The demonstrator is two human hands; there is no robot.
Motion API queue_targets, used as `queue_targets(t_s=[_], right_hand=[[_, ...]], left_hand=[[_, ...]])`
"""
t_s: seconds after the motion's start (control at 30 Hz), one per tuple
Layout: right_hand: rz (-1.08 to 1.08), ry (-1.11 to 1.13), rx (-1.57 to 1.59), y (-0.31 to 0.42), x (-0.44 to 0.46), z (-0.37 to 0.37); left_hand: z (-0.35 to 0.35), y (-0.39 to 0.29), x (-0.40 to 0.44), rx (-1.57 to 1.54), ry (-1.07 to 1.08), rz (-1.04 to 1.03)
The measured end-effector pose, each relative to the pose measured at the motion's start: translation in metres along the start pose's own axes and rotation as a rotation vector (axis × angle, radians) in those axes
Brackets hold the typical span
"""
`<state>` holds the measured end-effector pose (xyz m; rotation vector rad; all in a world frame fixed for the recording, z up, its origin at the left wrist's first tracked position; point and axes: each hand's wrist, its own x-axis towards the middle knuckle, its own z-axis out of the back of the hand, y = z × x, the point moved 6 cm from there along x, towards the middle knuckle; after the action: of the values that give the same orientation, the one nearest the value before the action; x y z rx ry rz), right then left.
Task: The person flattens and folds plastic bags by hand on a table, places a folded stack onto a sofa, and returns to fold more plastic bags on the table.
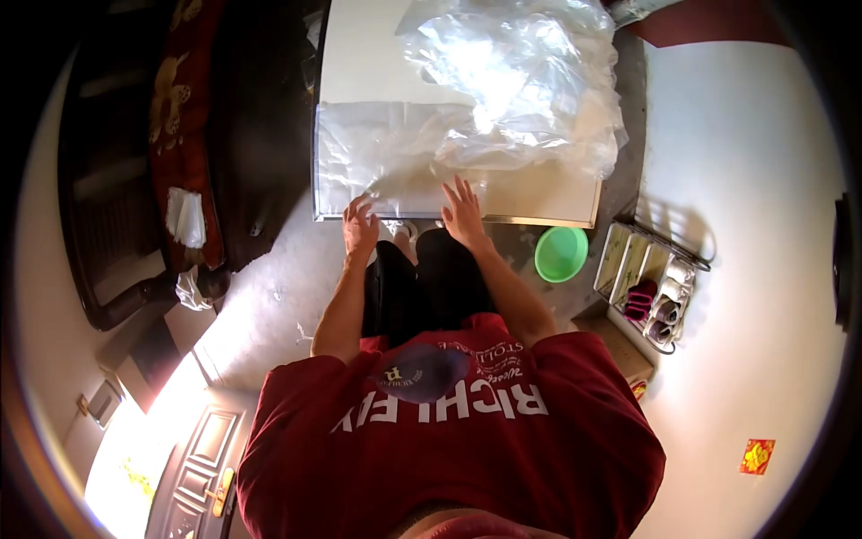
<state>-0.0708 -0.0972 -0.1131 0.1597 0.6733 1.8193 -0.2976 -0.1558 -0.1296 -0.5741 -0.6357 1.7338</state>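
A clear plastic bag (386,148) lies spread flat on the near left part of a white table (359,54). My left hand (361,226) is at the table's front edge by the bag's near edge, its fingers apart. Further right, my right hand (462,212) reaches over the same edge with fingers spread, close to the bag's lower right part. Neither hand visibly grips anything. A big heap of crumpled clear plastic bags (530,81) covers the back right of the table.
A green basin (561,254) stands on the floor right of the table. Beyond it is a shoe rack (642,287) with several shoes against the wall. A cardboard box (615,346) sits near my right side. To the left is a dark wooden bench (117,193) with a red patterned cover (171,117).
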Motion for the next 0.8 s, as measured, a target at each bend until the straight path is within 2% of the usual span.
queue_targets(t_s=[0.07, 0.13, 0.17, 0.23, 0.27, 0.3, 0.37, 0.4, 0.47, 0.57, 0.7, 0.77, 0.8], right_hand=[[-0.011, -0.093, 0.038, -0.012, -0.001, 0.008], [0.023, -0.368, 0.175, -0.029, -0.007, 0.021], [0.022, -0.381, 0.175, -0.036, -0.007, 0.025], [-0.147, -0.547, 0.169, -0.057, -0.009, 0.043], [-0.283, -0.56, 0.249, -0.073, -0.01, 0.048], [-0.276, -0.569, 0.251, -0.072, -0.005, 0.064], [-0.525, -0.612, 0.437, -0.075, -0.002, 0.102], [-0.515, -0.615, 0.443, -0.084, 0.005, 0.103], [-0.635, -0.76, 0.494, -0.113, 0.013, 0.105], [-0.639, -0.722, 0.524, -0.131, 0.032, 0.113], [-0.646, -0.631, 0.482, -0.15, 0.055, 0.12], [-0.662, -0.57, 0.684, -0.171, 0.066, 0.102], [-0.656, -0.567, 0.686, -0.168, 0.068, 0.106]], left_hand=[[-0.004, 0.007, 0.005, 0.067, -0.005, 0.085], [-0.006, 0.002, 0.01, 0.078, -0.034, 0.078], [-0.005, -0.001, 0.013, 0.091, -0.064, 0.086], [-0.008, -0.007, 0.019, 0.094, -0.067, 0.067], [-0.012, -0.007, 0.022, 0.046, -0.055, 0.077], [-0.015, -0.009, 0.024, -0.002, -0.043, 0.087], [-0.016, -0.02, 0.027, -0.05, -0.054, 0.1], [-0.02, -0.022, 0.028, -0.063, -0.036, 0.138], [-0.023, -0.028, 0.028, -0.058, -0.031, 0.165], [-0.026, -0.038, 0.026, -0.082, -0.016, 0.226], [-0.029, -0.046, 0.026, -0.132, 0.017, 0.203], [-0.027, -0.046, 0.027, -0.138, 0.012, 0.219], [-0.026, -0.047, 0.028, -0.147, 0.015, 0.229]])
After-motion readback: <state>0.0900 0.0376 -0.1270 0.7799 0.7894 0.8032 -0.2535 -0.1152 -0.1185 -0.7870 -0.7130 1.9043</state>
